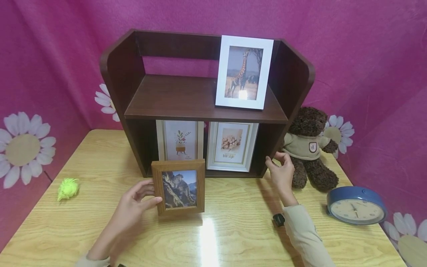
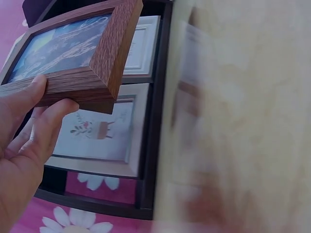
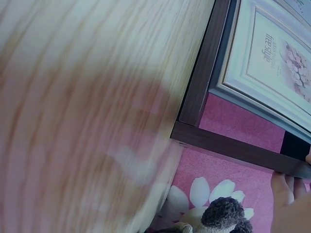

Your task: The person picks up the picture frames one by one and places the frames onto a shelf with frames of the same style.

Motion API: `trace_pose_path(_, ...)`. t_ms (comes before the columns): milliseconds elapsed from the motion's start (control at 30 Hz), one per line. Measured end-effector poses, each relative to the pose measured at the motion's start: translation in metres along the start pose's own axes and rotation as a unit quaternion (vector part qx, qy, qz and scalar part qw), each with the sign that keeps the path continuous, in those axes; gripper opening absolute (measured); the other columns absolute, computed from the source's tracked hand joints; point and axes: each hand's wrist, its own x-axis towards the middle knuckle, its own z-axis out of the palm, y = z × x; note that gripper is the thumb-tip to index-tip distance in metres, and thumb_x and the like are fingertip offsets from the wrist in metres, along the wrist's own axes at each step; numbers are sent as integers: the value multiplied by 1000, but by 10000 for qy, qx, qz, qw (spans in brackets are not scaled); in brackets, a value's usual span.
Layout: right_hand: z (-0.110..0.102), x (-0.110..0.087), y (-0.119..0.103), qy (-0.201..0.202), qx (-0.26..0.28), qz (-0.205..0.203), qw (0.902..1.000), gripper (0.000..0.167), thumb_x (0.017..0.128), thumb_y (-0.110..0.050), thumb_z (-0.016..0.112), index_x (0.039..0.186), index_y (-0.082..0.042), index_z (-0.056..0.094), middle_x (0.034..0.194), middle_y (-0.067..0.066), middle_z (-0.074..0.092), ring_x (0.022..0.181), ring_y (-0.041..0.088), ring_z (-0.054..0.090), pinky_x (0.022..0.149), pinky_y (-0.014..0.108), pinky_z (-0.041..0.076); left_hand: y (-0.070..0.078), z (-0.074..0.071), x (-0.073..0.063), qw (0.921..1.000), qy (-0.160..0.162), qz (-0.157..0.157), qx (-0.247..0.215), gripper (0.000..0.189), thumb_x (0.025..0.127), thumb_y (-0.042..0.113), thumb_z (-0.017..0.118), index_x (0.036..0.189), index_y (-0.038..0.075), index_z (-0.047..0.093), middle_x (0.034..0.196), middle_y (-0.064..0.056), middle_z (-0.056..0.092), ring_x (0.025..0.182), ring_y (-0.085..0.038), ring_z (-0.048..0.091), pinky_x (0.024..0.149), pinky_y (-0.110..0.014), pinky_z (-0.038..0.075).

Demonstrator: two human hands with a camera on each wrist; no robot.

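Note:
My left hand [image 1: 135, 202] grips the left side of a brown wooden picture frame [image 1: 200, 185] with a leopard-like animal picture; in the left wrist view the thumb lies on the front of the frame [image 2: 104, 63] and the fingers go behind. It is held up off the table, in front of a dark brown two-tier shelf [image 1: 180, 98]. At the shelf's right side panel, my right hand [image 1: 281, 176] holds the front edge between thumb and fingers. On the lower tier stand a plant-print frame [image 1: 180, 139] and a white "free style" frame [image 1: 231, 146]. A white giraffe frame [image 1: 245, 72] stands on the upper tier.
A brown teddy bear [image 1: 308, 148] sits right of the shelf, with a blue clock [image 1: 357, 205] in front of it. By the right sleeve lies a small black object [image 1: 278, 220]. A fuzzy yellow-green ball [image 1: 68, 189] lies at the left of the wooden table [image 1: 100, 155].

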Motion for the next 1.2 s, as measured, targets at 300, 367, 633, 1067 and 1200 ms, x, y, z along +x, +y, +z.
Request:
trace_pose_path(300, -1, -2, 1, -32, -119, 1, 9999, 25, 87, -8, 66, 107, 1, 54, 100, -2, 56, 95, -1, 53, 78, 5, 49, 15, -12, 9, 9979, 68, 634, 121, 52, 78, -4, 73, 125, -8, 52, 100, 1, 69, 92, 5, 59, 81, -12, 51)
trace_pose_path(367, -2, -3, 0, -45, -126, 0, 9999, 25, 87, -8, 66, 107, 2, 53, 99, -2, 56, 95, -1, 53, 78, 5, 49, 18, -14, 12, 9962, 105, 861, 61, 50, 76, -7, 73, 123, -9, 53, 96, 13, 67, 91, 5, 60, 81, -11, 52)
trace_pose_path(633, -1, -4, -1, -10, -120, -111, 9999, 23, 87, -7, 65, 105, 2, 54, 97, -3, 56, 95, 0, 54, 79, 6, 50, 32, -21, 19, 9950, 102, 986, -135, 51, 76, -10, 72, 124, -12, 52, 94, 23, 64, 91, 5, 60, 74, -13, 54)
trace_pose_path(1067, -1, -3, 0, 4, -160, -198, 9997, 23, 87, -5, 64, 104, 4, 53, 98, -1, 56, 96, 2, 54, 78, 5, 50, 62, -37, 32, 9939, 218, 1077, 22, 53, 78, -7, 72, 126, -11, 52, 93, 23, 63, 88, 5, 61, 72, -13, 55)
trace_pose_path(1200, 0, -2, 0, 0, -145, -232, 9996, 22, 87, -4, 64, 104, 5, 53, 99, 1, 57, 94, -1, 53, 78, 5, 50, 70, -41, 37, 9928, 217, 1178, -78, 54, 77, -9, 72, 127, -12, 51, 93, 20, 65, 87, 3, 63, 68, -18, 58)
